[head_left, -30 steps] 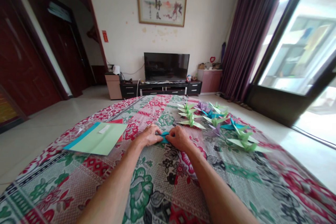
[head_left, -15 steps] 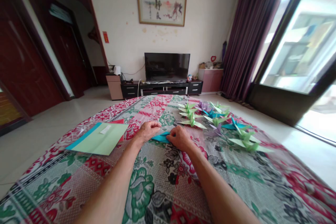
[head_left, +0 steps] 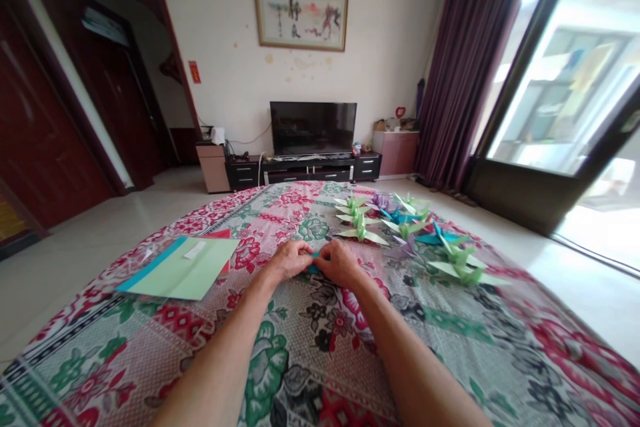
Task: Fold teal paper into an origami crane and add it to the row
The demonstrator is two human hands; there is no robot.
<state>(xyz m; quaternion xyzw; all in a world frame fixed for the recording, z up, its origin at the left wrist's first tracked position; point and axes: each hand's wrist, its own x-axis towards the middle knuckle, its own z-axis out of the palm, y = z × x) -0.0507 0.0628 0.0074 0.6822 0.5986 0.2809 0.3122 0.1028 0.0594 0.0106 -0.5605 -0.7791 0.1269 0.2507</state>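
Note:
A folded piece of blue paper lies low over the tablecloth, mostly covered by my fingers. My left hand pinches it from the left. From the other side my right hand grips it too, the two sets of fingertips almost meeting. To the right stand several folded paper cranes: green ones, a blue one and purple ones. The stack of paper sheets on the left has light green on top, with blue and red edges showing beneath.
A patterned cloth covers the round table. A small white slip rests on the sheets. Beyond the table are a television on a low black cabinet, and a purple curtain by the glass door at right.
My left hand has come down and right onto the blue paper, closing its fingers beside my right hand. Less of the paper shows now. The view has turned slightly to the right.

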